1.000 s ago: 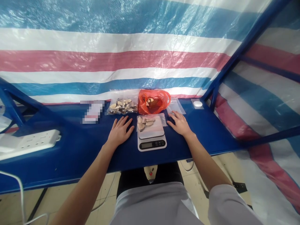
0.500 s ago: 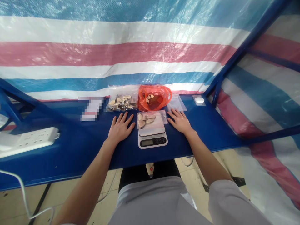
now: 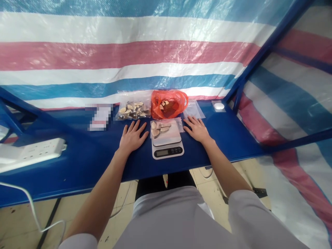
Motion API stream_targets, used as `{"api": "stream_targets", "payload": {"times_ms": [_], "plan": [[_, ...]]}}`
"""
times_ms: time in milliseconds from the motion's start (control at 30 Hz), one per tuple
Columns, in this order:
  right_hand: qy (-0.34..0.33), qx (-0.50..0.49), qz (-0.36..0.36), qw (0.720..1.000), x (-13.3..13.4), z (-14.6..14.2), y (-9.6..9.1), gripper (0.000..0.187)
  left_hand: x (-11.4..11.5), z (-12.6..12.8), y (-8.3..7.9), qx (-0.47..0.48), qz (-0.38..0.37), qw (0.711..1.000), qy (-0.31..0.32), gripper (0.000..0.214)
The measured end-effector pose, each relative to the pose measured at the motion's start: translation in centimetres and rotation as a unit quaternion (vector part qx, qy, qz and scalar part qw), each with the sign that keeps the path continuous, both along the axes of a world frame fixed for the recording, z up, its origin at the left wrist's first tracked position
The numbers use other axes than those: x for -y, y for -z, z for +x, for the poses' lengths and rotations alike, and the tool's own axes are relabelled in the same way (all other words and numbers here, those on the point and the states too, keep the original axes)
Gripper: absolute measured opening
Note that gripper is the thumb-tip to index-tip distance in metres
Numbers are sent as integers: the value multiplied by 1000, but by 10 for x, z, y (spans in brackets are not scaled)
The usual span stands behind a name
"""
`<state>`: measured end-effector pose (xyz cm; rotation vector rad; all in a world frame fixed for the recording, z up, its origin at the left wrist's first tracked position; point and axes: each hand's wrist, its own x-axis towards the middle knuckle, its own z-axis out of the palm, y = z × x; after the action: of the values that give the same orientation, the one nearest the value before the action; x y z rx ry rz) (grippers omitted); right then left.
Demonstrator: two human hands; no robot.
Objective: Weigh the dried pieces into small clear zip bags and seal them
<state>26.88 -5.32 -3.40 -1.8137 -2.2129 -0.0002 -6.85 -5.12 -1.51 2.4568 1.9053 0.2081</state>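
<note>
The left hand (image 3: 132,137) and the right hand (image 3: 197,130) are laid palm down on the blue desk (image 3: 77,166), with the fingers spread; nothing is pinched or held by either hand. The left hand is placed just beside the digital kitchen scale (image 3: 167,152) and near the zip bag (image 3: 133,110), while the right hand is placed on the scale's other side, near the small clear bag (image 3: 193,110). A few pale dried mushroom slices (image 3: 160,128) are heaped on the scale's platform, and a clear plastic sleeve (image 3: 178,126) is seen at its back edge; whether the slices lie inside it cannot be told. The scale's reading is too small to be read. As far as can be judged, one portion has been put on the scale, but a larger heap of slices is left in the zip bag, and more pieces are seen through the orange carrier bag (image 3: 169,103). The small clear bag lies flat and appears unfilled. A blurred paper (image 3: 100,117) lies on the desk to the left, a white power strip (image 3: 38,149) lies at its left end, and a striped tarpaulin (image 3: 129,52) hangs behind.
</note>
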Motion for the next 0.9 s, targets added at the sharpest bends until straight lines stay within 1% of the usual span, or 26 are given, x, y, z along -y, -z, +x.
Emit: {"api": "stream_targets", "payload": {"times_ms": [467,900], "plan": [[-3,3,-3,1000,0,1,0,49,1,3,-5,-9,-21,1000,-8,60],[-6,-12,-1,1000,-1,2,1,49,-1,0,1,10,-2,1000,-1,60]]}}
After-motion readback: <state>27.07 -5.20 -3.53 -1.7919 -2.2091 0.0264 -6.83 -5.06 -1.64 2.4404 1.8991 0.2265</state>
